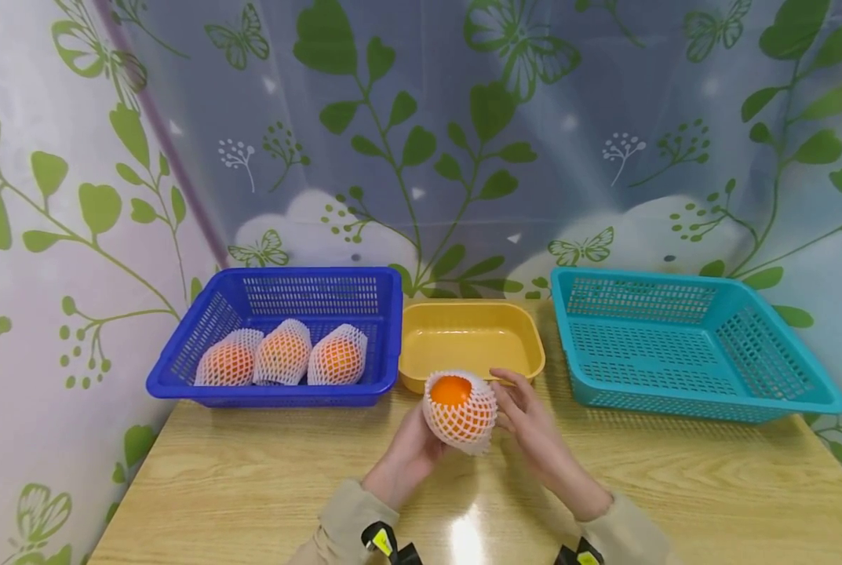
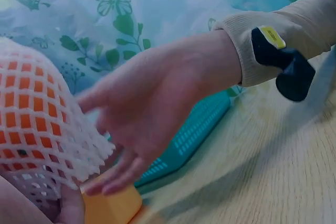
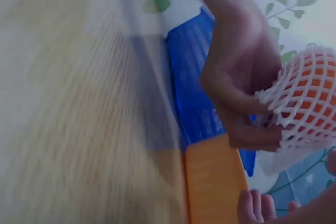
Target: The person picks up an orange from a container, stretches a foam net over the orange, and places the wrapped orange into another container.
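Observation:
An orange fruit (image 1: 451, 390) sits in a white foam net sleeve (image 1: 468, 424), its bare top showing through the sleeve's opening. My left hand (image 1: 412, 444) holds it from below and the left, over the table in front of the yellow tray. In the right wrist view, fingers of the left hand (image 3: 239, 85) pinch the loose end of the netting. Just right of the fruit is my right hand (image 1: 533, 428), its fingers loosely extended. The left wrist view shows this right hand (image 2: 152, 103) with its palm turned toward the sleeve and nothing in its grasp.
A blue basket (image 1: 272, 395) at the left contains three fruits in foam nets (image 1: 282, 353). The yellow tray (image 1: 472, 308) stands at the centre back. To the right is a teal basket (image 1: 703, 400). A leaf-patterned curtain (image 1: 421, 157) hangs behind the wooden table (image 1: 251, 486).

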`<move>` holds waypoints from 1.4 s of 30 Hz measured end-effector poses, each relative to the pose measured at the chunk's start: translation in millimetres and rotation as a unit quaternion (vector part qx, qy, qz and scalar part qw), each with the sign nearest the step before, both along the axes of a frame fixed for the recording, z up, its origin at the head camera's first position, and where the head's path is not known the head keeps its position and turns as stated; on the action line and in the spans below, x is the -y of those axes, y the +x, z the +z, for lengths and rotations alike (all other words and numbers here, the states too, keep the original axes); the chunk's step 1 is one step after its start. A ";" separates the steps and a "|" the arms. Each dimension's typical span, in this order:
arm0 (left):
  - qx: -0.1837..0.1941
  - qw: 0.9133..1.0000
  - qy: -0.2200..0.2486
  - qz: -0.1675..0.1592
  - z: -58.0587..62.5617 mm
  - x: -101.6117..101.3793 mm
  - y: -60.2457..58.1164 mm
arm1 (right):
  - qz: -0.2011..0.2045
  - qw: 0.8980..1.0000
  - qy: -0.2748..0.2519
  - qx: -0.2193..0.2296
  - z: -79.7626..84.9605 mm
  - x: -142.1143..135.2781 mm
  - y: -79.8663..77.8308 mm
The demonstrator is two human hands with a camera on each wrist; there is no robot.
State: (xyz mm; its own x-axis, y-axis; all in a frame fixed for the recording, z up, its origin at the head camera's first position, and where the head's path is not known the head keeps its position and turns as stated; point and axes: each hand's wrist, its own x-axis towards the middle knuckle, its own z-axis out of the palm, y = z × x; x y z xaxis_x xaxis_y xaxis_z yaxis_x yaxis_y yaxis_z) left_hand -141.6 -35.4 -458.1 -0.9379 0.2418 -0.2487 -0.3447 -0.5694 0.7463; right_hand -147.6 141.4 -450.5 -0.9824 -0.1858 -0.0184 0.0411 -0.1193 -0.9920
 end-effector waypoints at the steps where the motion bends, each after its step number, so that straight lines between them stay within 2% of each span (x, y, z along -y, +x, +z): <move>1: 0.002 1.000 -0.001 0.004 -0.1 0.1 -0.8 | -0.004 0.999 0.027 -0.035 0.7 -0.8 -0.1; 3: 0.007 1.000 -0.006 0.008 -0.2 -0.1 -2.1 | 0.007 0.990 0.083 -0.112 2.2 -2.7 -0.3; 5: 0.013 1.000 -0.006 0.007 0.0 -0.3 -3.2 | 0.035 0.977 0.125 -0.170 4.4 -4.3 1.4; 7: 0.010 1.000 -0.010 -0.003 0.6 -0.6 -4.1 | 0.053 0.964 0.159 -0.207 6.3 -4.9 3.7; 9: 0.000 1.000 -0.025 -0.019 2.3 -0.5 -5.0 | 0.055 0.958 0.178 -0.218 8.3 -4.9 5.7; 11: -0.018 0.997 -0.060 -0.036 4.7 0.2 -6.1 | 0.042 0.962 0.171 -0.210 10.3 -4.9 7.2; 13: -0.046 0.992 -0.114 -0.041 7.5 1.2 -7.1 | 0.029 0.968 0.147 -0.200 12.4 -5.7 7.2; 17: -0.125 0.970 -0.209 -0.015 13.8 2.8 -8.4 | 0.026 0.979 0.107 -0.174 15.3 -7.2 6.5; 21: -0.220 0.947 -0.233 -0.002 19.6 0.9 -5.4 | 0.055 0.979 0.118 -0.156 14.6 -5.3 7.9; 24: -0.260 0.935 -0.242 0.004 21.1 -1.2 -1.4 | 0.074 0.976 0.139 -0.153 13.1 -2.4 10.4; 26: -0.269 0.932 -0.244 0.013 21.0 -2.2 -0.1 | 0.076 0.974 0.151 -0.154 12.1 -1.1 11.7; 30: -0.270 0.933 -0.239 0.016 20.5 -1.2 -0.6 | 0.068 0.974 0.155 -0.150 11.2 -0.2 12.8; 35: -0.263 0.930 -0.256 -0.018 20.2 5.0 -4.9 | 0.066 0.979 0.142 -0.132 11.1 0.2 11.8; 42: -0.272 0.930 -0.242 -0.054 25.4 10.4 -9.2 | 0.019 0.984 0.116 -0.133 12.0 1.1 9.9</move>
